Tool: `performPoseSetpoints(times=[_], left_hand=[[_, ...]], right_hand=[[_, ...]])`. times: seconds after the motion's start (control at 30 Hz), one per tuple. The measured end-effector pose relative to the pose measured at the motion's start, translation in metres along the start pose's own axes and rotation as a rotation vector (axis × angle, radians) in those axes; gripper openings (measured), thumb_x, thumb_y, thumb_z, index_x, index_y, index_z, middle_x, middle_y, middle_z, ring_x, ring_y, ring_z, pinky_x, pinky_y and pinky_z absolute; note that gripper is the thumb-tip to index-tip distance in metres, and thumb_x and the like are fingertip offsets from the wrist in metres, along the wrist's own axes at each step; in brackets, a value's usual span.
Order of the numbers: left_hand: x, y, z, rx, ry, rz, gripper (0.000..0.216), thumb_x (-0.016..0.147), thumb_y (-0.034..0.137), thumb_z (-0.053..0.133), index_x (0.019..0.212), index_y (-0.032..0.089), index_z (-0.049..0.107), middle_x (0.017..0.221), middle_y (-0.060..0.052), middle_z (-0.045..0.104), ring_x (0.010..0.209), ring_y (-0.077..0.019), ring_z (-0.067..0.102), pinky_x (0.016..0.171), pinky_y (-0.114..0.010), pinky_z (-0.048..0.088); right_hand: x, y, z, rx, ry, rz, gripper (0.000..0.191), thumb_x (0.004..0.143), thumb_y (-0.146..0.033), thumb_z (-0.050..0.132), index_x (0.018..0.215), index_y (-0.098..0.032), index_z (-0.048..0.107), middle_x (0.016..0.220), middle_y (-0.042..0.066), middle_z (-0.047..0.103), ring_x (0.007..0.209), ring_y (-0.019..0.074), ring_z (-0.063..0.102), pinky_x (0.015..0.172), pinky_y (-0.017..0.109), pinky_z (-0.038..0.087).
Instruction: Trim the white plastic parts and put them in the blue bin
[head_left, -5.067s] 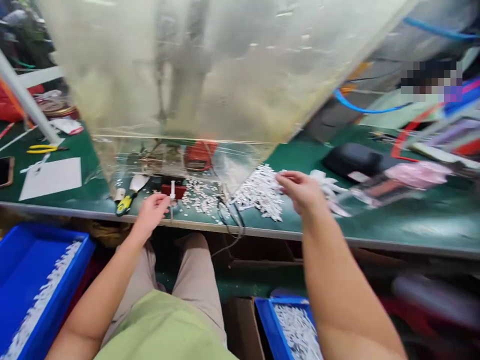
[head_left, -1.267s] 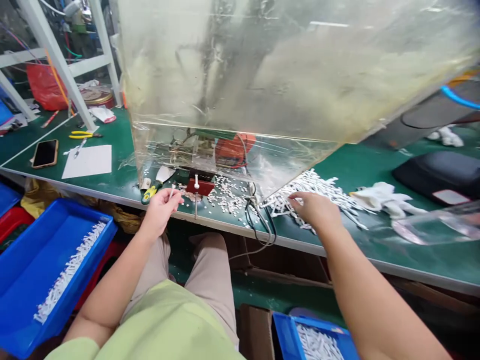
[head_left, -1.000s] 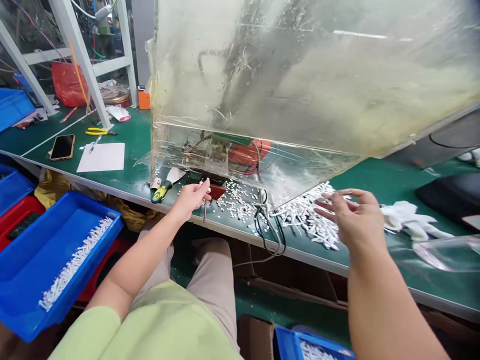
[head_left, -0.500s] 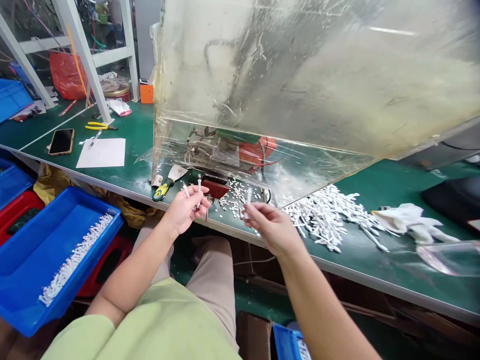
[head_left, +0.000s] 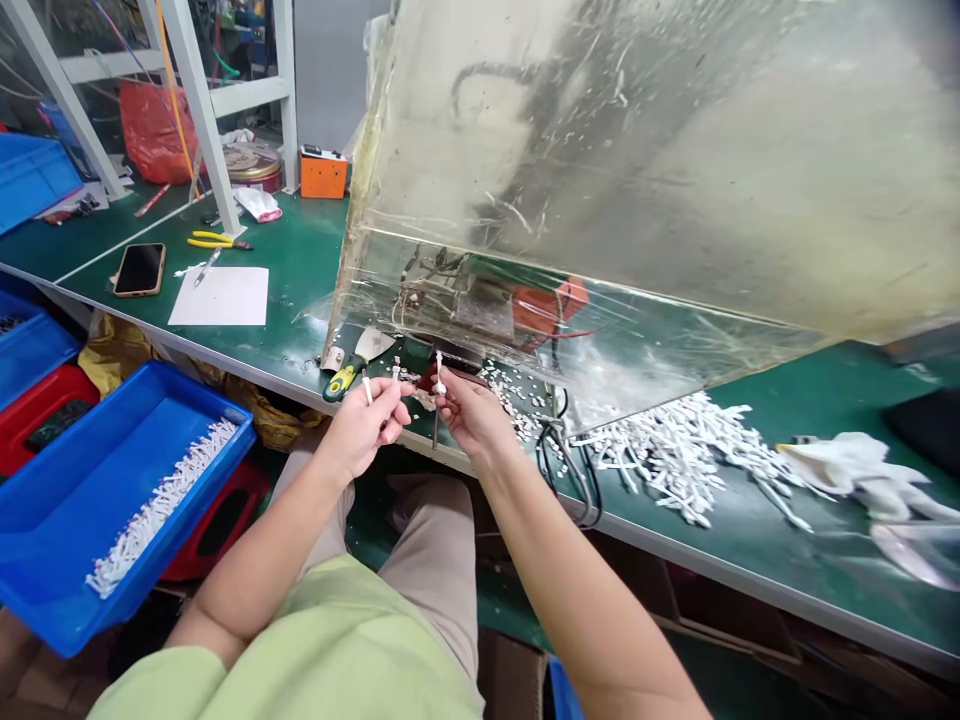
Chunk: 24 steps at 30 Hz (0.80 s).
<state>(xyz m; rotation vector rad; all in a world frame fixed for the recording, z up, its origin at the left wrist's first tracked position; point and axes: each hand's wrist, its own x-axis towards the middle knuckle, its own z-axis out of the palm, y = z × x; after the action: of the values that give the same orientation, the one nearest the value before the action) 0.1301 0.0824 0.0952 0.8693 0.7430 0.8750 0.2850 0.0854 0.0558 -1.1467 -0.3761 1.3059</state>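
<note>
My left hand [head_left: 365, 428] is closed on slim white plastic parts [head_left: 395, 373], two of which stick up between the fingers. One of them has a reddish tip. To its right, my right hand [head_left: 474, 412] pinches a single white plastic piece [head_left: 440, 375] upright between thumb and fingertips, in front of the machine's dark red block [head_left: 466, 379]. The hands are close together but apart, at the bench's front edge. A large pile of similar white parts [head_left: 675, 450] lies to the right. Small white bits [head_left: 517, 395] are scattered beside the block.
A scratched clear cover [head_left: 600, 200] hangs over the machine. To the left are a scraper [head_left: 352, 370], paper [head_left: 225, 298], phone [head_left: 140, 270] and pliers [head_left: 217, 240]. A blue tray [head_left: 90, 450] holds rows of white parts. Black cables [head_left: 574, 480] hang over the bench edge at right.
My right hand has moved left with its white piece, from near the pile to beside my left hand. The left hand keeps its parts. The view has shifted slightly.
</note>
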Motion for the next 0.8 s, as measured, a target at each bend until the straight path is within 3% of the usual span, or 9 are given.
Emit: performPoseSetpoints(times=[0.23, 0.57, 0.7, 0.8], left_hand=[[0.0, -0.001, -0.001, -0.016, -0.001, 0.003, 0.036, 0.069, 0.043, 0.07, 0.084, 0.012, 0.057, 0.055, 0.003, 0.054, 0.037, -0.0012, 0.036, 0.038, -0.017, 0.02], [-0.003, 0.0, 0.001, 0.076, 0.006, 0.025, 0.035, 0.071, 0.045, 0.068, 0.081, 0.013, 0.058, 0.052, 0.004, 0.052, 0.034, -0.0012, 0.032, 0.036, -0.018, 0.018], [-0.007, 0.0, 0.005, 0.238, 0.002, 0.023, 0.033, 0.074, 0.045, 0.063, 0.079, 0.013, 0.058, 0.048, 0.004, 0.05, 0.033, -0.0018, 0.029, 0.035, -0.019, 0.016], [-0.01, -0.004, 0.011, 0.362, -0.032, 0.006, 0.031, 0.077, 0.045, 0.06, 0.079, 0.014, 0.058, 0.048, 0.004, 0.05, 0.034, -0.0029, 0.031, 0.035, -0.019, 0.019]], right_hand=[[-0.003, -0.006, 0.008, 0.07, 0.082, 0.064, 0.017, 0.068, -0.023, 0.077, 0.067, -0.015, 0.062, 0.053, -0.003, 0.057, 0.04, 0.0037, 0.049, 0.032, 0.007, 0.039], [0.0, -0.008, 0.004, -0.015, 0.019, 0.05, 0.028, 0.065, -0.036, 0.079, 0.066, -0.017, 0.059, 0.054, -0.002, 0.056, 0.042, 0.005, 0.05, 0.034, 0.011, 0.041], [-0.012, -0.014, -0.011, -0.252, 0.062, -0.159, 0.038, 0.061, -0.05, 0.078, 0.062, -0.016, 0.06, 0.054, -0.001, 0.056, 0.041, 0.0053, 0.045, 0.033, 0.014, 0.034], [-0.03, -0.018, -0.019, -0.403, -0.019, -0.345, 0.036, 0.06, -0.051, 0.077, 0.073, -0.018, 0.067, 0.065, 0.001, 0.064, 0.053, 0.0098, 0.054, 0.044, 0.019, 0.043]])
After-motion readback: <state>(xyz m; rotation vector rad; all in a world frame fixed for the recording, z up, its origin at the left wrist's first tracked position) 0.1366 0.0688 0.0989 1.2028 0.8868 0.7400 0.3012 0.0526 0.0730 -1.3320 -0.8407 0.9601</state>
